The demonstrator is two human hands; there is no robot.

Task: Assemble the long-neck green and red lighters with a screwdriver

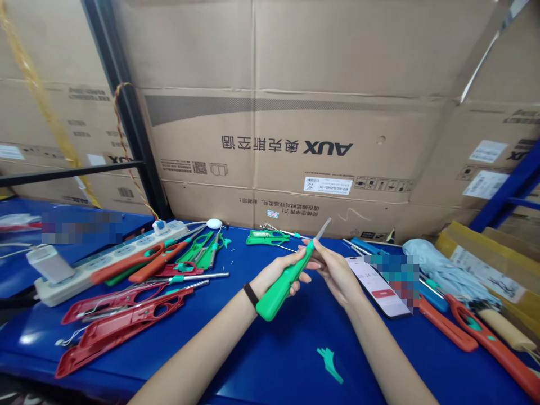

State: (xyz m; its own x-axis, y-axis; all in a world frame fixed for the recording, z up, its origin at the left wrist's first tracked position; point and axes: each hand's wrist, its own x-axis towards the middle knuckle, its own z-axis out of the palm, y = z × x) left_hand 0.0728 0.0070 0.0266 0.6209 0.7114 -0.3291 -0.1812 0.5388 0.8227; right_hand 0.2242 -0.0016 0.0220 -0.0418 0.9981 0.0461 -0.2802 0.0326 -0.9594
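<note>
My left hand [278,271] is wrapped round the handle of a green long-nosed lighter [283,282], held above the blue table [274,349]. The lighter's metal nozzle [323,228] points up and to the right. My right hand [335,270] is closed on the lighter near the joint where the nozzle meets the green body. A black band sits on my left wrist. A small loose green plastic part [329,363] lies on the table in front of my right forearm.
Red lighter shells [122,315] and green ones [202,250] with metal rods lie at left beside a white power strip [101,261]. A phone [377,284], orange lighters [485,337] and a folded umbrella [451,270] lie at right. Cardboard boxes [295,112] wall the back.
</note>
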